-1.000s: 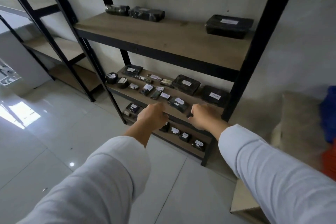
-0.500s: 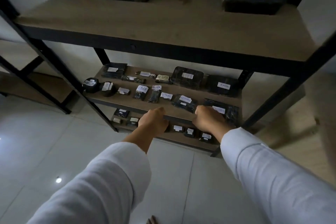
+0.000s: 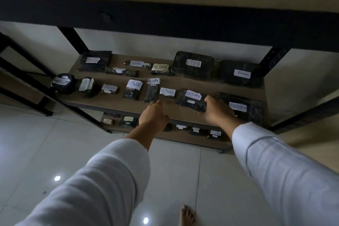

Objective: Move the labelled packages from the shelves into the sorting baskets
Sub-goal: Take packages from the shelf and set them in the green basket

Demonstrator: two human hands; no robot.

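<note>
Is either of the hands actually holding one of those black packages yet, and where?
The right hand grips the near right end of a RETURN-labelled package on the middle shelf. The left hand holds nothing; its fingertips reach toward a small package.

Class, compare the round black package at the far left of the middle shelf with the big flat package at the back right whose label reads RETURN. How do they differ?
The round package is ball-like and small; the flat package is a broad, low slab. The round package sits at the shelf's front left corner, the flat package at the back right. The round package's label curves and is hard to read; the flat package's label lies flat. Both are black-wrapped with a white label.
</note>
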